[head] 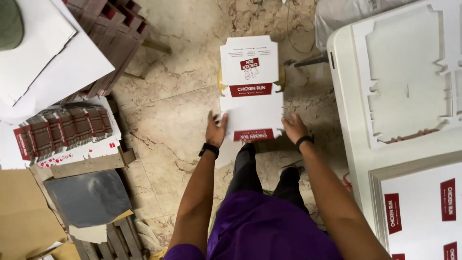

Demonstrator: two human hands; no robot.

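A white flat-folded carton [251, 115] with dark red panels lies over a stack on a yellow stool [220, 85] out in front of me. My left hand [216, 130] grips the carton's near left corner. My right hand [294, 127] holds its near right edge. Both wrists wear black bands. A second white carton [249, 60] with a red band lies beyond it on the same stack.
A white table [346, 130] at right carries die-cut white blanks [409, 72] and printed sheets [423, 212]. At left sit fanned piles of red-and-white carton blanks [62, 130], white sheets [53, 58], brown cardboard [19, 216] and a wooden pallet [120, 238]. The floor is marble tile [168, 110].
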